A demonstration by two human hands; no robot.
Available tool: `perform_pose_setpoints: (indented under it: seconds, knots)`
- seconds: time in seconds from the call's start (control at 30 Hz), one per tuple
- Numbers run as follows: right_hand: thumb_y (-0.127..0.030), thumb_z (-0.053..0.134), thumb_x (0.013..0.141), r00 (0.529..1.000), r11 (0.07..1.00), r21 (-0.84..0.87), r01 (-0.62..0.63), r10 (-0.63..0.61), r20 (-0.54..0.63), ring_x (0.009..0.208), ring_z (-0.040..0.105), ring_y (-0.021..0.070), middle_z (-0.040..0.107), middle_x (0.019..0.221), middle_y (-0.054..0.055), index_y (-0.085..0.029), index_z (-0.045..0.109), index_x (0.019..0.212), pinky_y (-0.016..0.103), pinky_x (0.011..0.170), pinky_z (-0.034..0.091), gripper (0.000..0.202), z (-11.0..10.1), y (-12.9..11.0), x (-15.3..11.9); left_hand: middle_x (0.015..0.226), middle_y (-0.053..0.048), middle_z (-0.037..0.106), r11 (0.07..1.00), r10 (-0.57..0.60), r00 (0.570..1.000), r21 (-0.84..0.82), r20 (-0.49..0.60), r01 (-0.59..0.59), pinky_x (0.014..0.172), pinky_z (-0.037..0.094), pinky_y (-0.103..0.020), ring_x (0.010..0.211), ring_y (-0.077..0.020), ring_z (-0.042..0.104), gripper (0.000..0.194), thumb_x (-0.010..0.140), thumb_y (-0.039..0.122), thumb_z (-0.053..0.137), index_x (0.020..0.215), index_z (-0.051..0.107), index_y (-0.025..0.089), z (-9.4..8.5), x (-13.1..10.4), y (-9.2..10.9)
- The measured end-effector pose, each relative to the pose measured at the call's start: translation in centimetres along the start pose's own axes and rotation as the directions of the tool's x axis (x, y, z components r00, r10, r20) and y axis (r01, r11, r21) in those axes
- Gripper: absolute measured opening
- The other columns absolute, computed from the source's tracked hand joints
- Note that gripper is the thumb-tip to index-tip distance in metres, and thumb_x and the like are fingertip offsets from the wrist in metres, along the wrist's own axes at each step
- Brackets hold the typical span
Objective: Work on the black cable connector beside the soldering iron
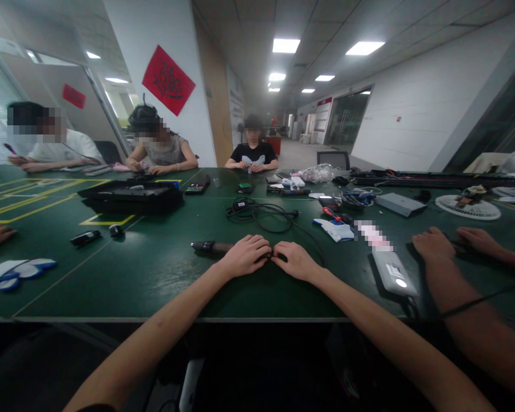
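Observation:
My left hand (249, 255) is closed over the rear of a dark, cylindrical electric screwdriver (210, 247), which lies on the green table with its metal tip pointing left. My right hand (295, 260) is closed at the tool's back end, its fingertips nearly meeting my left hand's. A black power cord (278, 207) lies in loops beyond my hands and runs down behind my right hand. It seems to be pinched there, though the fingers largely hide the join.
A black tray (131, 197) stands at the left. Gloves (337, 230), a grey power strip (392, 272) and a round white grille (467, 206) lie rightward. Another person's hands (435, 245) rest on the table at right; several people sit around it. The table's front edge (171, 319) is close.

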State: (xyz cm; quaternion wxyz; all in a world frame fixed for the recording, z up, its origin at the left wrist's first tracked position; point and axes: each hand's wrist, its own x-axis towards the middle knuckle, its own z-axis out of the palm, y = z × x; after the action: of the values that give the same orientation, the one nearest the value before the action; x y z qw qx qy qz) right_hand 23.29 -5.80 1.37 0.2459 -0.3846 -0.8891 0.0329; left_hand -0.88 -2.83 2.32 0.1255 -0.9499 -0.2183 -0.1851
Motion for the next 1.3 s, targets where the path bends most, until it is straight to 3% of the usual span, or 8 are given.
perform_pose_setpoints:
  seconds: [0.5, 0.67, 0.83, 1.3]
  knots:
    - [-0.027, 0.066, 0.098, 1.0, 1.0, 0.001, -0.003, 0.003, 0.001, 0.09, 0.063, 0.0195, 0.067, 0.101, 0.006, -0.02, 0.066, 0.093, 0.032, 0.085, 0.048, 0.008, -0.01, -0.02, 0.01, 0.123, -0.008, 0.064, 0.999, -0.023, 0.999, 0.039, -0.023, 0.024, 0.103, 0.042, -0.042, 0.121, -0.0255, 0.054, 0.016, 0.102, 0.034, 0.055, 0.107, 0.063, 0.021, 0.1, 0.13, 0.04]
    - [-0.027, 0.066, 0.099, 1.0, 1.0, 0.004, -0.003, 0.003, -0.002, 0.091, 0.063, 0.0196, 0.067, 0.102, 0.006, -0.02, 0.066, 0.094, 0.033, 0.086, 0.048, 0.009, -0.09, -0.1, -0.01, 0.128, -0.008, 0.062, 1.0, 0.004, 1.0, 0.012, -0.017, -0.004, 0.103, 0.042, -0.042, 0.124, -0.0255, 0.053, 0.02, 0.101, 0.034, 0.057, 0.116, 0.062, 0.022, -0.11, 0.04, 0.07]
    - [-0.027, 0.066, 0.099, 1.0, 1.0, 0.004, -0.011, 0.011, 0.0, 0.091, 0.063, 0.0193, 0.067, 0.102, 0.006, -0.019, 0.066, 0.094, 0.033, 0.086, 0.048, 0.009, -0.11, -0.13, -0.01, 0.126, -0.008, 0.063, 1.0, -0.019, 1.0, 0.023, -0.018, 0.019, 0.103, 0.042, -0.042, 0.122, -0.0253, 0.054, 0.017, 0.102, 0.035, 0.056, 0.108, 0.063, 0.021, -0.11, 0.04, 0.02]
    - [-0.027, 0.066, 0.098, 1.0, 1.0, 0.005, -0.017, 0.017, 0.006, 0.092, 0.063, 0.0196, 0.067, 0.103, 0.006, -0.019, 0.067, 0.095, 0.033, 0.087, 0.048, 0.008, -0.11, -0.17, 0.0, 0.126, -0.008, 0.062, 1.0, -0.004, 1.0, -0.016, -0.011, 0.004, 0.101, 0.043, -0.04, 0.122, -0.024, 0.053, 0.018, 0.101, 0.03, 0.054, 0.115, 0.063, 0.023, -0.3, 0.06, 0.11]
